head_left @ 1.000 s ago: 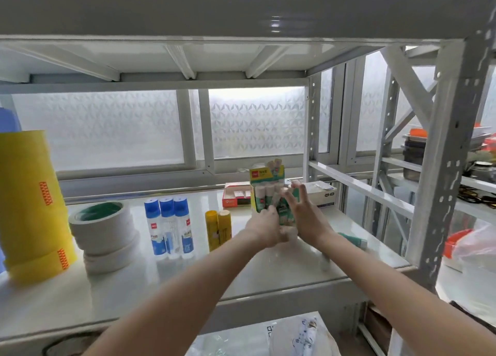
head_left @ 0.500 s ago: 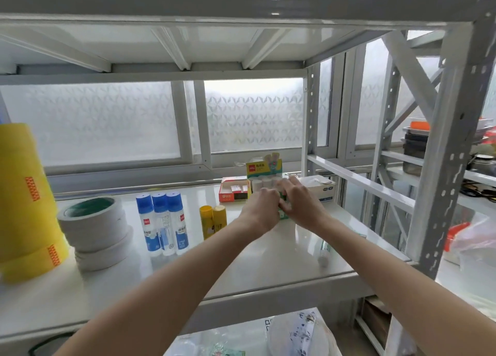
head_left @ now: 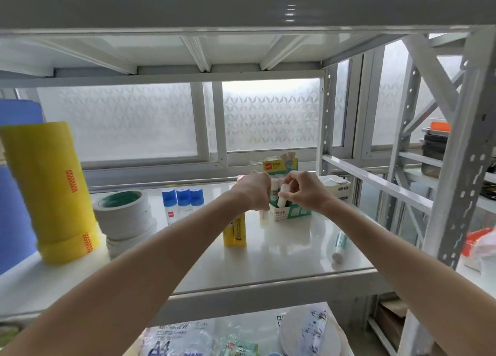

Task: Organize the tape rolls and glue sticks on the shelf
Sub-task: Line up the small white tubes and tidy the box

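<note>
An open green-and-white glue stick box stands at the back middle of the white shelf. My right hand pinches a white glue stick, tilted over the box's opening. My left hand curls down over another white glue stick that stands just left of the box. Two yellow glue sticks stand in front of it. Three blue-capped glue bottles stand further left. A stack of white tape rolls and stacked yellow tape rolls fill the left side.
A loose green glue stick lies near the shelf's right front edge. A white carton sits behind my right hand. A blue roll stands at the far left. The rack's upright post stands to the right. Packets lie on the lower shelf.
Both hands were cupped around the glue stick box. Now my right hand holds a white stick above it and my left hand has dropped onto a stick beside it.
</note>
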